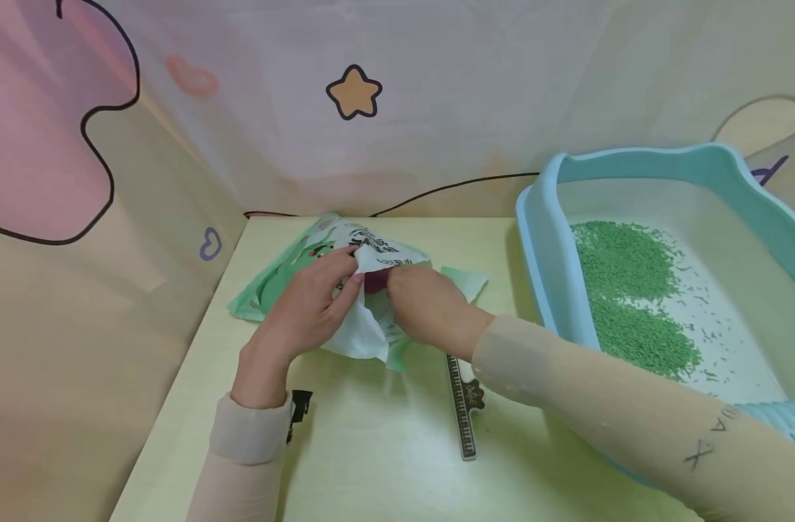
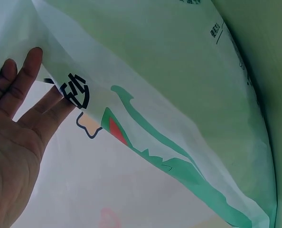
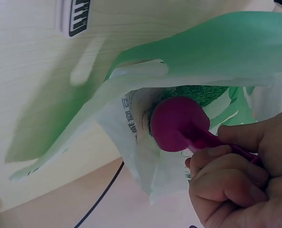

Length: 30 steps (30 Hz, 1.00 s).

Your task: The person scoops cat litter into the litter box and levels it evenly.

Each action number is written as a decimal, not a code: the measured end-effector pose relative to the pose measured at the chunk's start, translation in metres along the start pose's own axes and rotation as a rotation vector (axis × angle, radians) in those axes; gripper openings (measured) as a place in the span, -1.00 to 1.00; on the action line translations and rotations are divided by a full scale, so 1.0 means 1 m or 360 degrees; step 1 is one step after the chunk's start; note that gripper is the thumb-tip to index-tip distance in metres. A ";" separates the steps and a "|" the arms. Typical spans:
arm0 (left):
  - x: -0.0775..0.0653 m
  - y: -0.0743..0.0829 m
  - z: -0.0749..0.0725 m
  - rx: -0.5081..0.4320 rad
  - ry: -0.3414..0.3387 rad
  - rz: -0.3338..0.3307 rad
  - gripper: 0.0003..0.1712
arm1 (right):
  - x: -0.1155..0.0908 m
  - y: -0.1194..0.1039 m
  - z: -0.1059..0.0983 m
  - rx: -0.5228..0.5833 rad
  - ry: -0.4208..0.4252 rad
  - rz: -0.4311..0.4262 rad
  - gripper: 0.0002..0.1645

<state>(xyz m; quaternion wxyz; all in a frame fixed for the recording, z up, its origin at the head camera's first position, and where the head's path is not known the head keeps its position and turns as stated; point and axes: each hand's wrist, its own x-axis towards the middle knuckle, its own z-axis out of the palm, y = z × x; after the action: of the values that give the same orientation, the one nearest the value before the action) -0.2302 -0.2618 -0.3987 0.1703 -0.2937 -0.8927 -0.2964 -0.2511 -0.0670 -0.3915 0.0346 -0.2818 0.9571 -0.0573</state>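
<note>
A white and green printed plastic bag lies on the table with its torn mouth toward me. My left hand pinches the upper edge of that mouth; from the left wrist, the fingers of the left hand appear on both sides of the bag's film. A magenta scoop is at the opening, its handle gripped in my right hand. Behind its round bowl, green pellets show inside the bag. From the head, the right hand hides most of the scoop.
On the right stands a blue-rimmed litter box with two heaps of green pellets on its white floor. A slatted blue piece sits at its near side. A piano-key ruler lies below the bag. Printed cloth hangs behind.
</note>
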 end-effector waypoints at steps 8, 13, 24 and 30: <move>-0.001 -0.001 0.000 -0.0008 0.0001 0.0022 -0.68 | 0.016 -0.005 0.007 0.0052 -0.0014 0.0036 -0.83; -0.001 -0.002 0.000 0.0004 0.0002 0.0031 -0.68 | 0.024 -0.006 0.014 0.0073 0.0010 0.0006 -0.75; -0.001 -0.002 -0.001 0.0014 -0.0015 0.0042 -0.66 | 0.039 -0.007 0.026 0.0205 -0.0044 0.0039 -0.53; -0.001 -0.002 -0.002 0.0001 -0.0014 0.0044 -0.67 | 0.048 -0.005 0.028 0.0261 -0.0160 0.0152 -0.55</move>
<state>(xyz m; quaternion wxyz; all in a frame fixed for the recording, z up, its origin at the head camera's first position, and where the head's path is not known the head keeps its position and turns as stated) -0.2304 -0.2647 -0.3990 0.1704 -0.3072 -0.8894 -0.2925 -0.2855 -0.0996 -0.4200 0.1082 -0.2345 0.9587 -0.1194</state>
